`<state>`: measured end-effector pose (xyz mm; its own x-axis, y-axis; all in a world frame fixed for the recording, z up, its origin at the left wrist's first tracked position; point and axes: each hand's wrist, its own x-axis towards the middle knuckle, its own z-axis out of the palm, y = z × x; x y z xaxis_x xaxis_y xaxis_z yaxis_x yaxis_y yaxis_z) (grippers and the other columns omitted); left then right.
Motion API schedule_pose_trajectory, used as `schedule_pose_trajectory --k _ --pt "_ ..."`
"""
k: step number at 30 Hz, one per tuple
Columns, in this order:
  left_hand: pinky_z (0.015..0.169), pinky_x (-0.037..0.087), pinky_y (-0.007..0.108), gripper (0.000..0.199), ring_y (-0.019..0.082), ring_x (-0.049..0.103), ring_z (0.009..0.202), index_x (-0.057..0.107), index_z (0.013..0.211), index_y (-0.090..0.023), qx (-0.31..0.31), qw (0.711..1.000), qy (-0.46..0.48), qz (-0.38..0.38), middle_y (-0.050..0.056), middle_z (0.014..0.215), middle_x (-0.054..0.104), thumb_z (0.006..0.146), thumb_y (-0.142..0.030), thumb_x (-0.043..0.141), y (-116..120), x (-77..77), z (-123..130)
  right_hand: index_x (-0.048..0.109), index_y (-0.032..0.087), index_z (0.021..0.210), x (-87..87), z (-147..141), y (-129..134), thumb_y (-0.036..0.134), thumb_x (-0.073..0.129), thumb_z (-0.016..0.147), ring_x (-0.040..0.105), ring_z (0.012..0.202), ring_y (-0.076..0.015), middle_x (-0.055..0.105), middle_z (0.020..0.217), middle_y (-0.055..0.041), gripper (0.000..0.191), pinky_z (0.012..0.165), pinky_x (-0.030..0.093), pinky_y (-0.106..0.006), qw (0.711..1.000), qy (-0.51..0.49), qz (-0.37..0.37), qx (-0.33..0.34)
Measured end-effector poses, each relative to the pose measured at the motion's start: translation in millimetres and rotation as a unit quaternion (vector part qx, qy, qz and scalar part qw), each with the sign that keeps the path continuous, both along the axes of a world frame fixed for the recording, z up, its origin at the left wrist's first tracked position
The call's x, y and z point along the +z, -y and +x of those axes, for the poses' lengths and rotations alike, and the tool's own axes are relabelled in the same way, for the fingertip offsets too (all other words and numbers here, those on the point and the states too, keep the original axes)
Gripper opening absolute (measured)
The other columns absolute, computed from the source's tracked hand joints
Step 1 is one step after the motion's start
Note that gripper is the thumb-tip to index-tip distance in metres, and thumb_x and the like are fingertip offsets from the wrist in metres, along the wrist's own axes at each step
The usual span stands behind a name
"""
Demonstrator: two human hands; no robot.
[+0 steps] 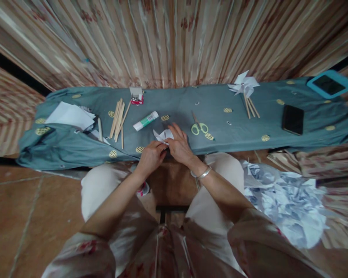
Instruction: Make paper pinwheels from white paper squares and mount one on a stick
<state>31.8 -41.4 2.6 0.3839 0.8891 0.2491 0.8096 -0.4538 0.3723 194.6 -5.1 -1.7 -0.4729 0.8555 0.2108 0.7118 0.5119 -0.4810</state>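
Observation:
A small folded white paper (163, 135) is at the front edge of the cloth-covered table, between my hands. My left hand (153, 155) pinches its near edge, fingers closed. My right hand (179, 146) grips the paper's right side, its thumb close to the left fingers and its other fingers reaching over the top. Part of the paper is hidden under the right hand. Just beyond lies a glue stick (145, 121) with a green and white label. Right of my hands are scissors (199, 128) with pale green handles.
Wooden sticks (118, 119), a red box of metal pins (137, 97) and white paper sheets (71, 116) lie left. Finished paper pinwheels (245, 85) on sticks, a black wallet-like object (292, 120) and a blue-framed tablet (330, 84) lie right. Crumpled papers (287, 200) fill a bag below.

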Motion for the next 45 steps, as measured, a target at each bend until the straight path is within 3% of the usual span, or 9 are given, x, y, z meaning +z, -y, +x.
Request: schedule_pose_trajectory --k 5,15,23,28,31,39,45 --pt "0.089 0.057 0.039 0.022 0.024 0.067 0.096 0.072 0.103 -0.016 0.013 0.999 0.023 0.024 0.010 0.102 0.072 0.086 -0.009 0.059 1.8 -5.8 0.8 0.073 0.014 0.111 -0.3 3.3 1.4 0.007 0.044 0.090 0.021 0.153 -0.0314 0.041 0.156 -0.0186 0.037 0.116 0.031 -0.055 1.000 -0.012 -0.020 -0.019" --pt "0.085 0.056 0.037 0.018 0.024 0.066 0.091 0.072 0.096 -0.015 0.023 0.999 0.033 0.020 0.009 0.093 0.069 0.088 -0.011 0.056 -0.5 -11.4 1.8 0.072 0.012 0.103 -5.1 -5.4 2.8 0.009 0.039 0.096 0.022 0.154 -0.0289 0.045 0.154 -0.0186 0.034 0.118 0.029 -0.050 0.999 0.017 0.027 0.027" --pt "0.087 0.056 0.037 0.019 0.023 0.067 0.093 0.072 0.099 -0.016 0.022 0.999 0.037 0.031 0.009 0.098 0.070 0.087 -0.009 0.058 0.1 -12.3 2.3 0.072 0.015 0.112 -3.1 3.1 -2.5 0.008 0.041 0.090 0.032 0.149 -0.0265 0.053 0.148 -0.0146 0.038 0.117 0.035 -0.051 0.998 -0.066 0.011 -0.014" --pt "0.083 0.057 0.036 0.021 0.023 0.067 0.091 0.073 0.102 -0.016 0.011 0.998 0.036 0.053 0.009 0.097 0.071 0.089 -0.010 0.059 -1.4 -9.0 -1.8 0.069 0.013 0.119 -4.2 10.8 -19.0 0.012 0.044 0.090 0.053 0.134 -0.0257 0.060 0.140 -0.0167 0.038 0.116 0.039 -0.045 0.995 -0.077 -0.007 -0.061" --pt "0.082 0.056 0.036 0.021 0.022 0.065 0.090 0.074 0.101 -0.017 0.014 0.997 0.035 0.064 0.009 0.096 0.072 0.091 -0.012 0.056 -5.5 -6.6 -8.3 0.069 0.015 0.118 -3.9 13.4 -27.6 0.017 0.046 0.092 0.062 0.120 -0.0242 0.069 0.127 -0.0130 0.035 0.110 0.045 -0.041 0.994 -0.085 -0.010 -0.064" --pt "0.086 0.054 0.042 0.029 0.024 0.061 0.094 0.076 0.096 -0.019 0.054 0.994 0.044 0.085 0.009 0.101 0.071 0.089 -0.008 0.050 -22.6 -8.3 -24.9 0.074 0.019 0.098 9.0 18.4 -28.9 0.018 0.048 0.091 0.069 0.097 -0.0223 0.076 0.103 -0.0083 0.027 0.093 0.051 -0.037 0.993 -0.077 -0.053 -0.075" --pt "0.086 0.051 0.042 0.021 0.025 0.059 0.098 0.074 0.099 -0.018 0.037 0.995 0.031 0.089 0.010 0.105 0.071 0.092 -0.016 0.054 -20.6 -3.4 -21.0 0.075 0.020 0.096 13.9 19.6 -25.9 0.018 0.051 0.090 0.071 0.087 -0.0202 0.077 0.095 -0.0059 0.025 0.083 0.053 -0.032 0.992 -0.056 -0.083 -0.082"
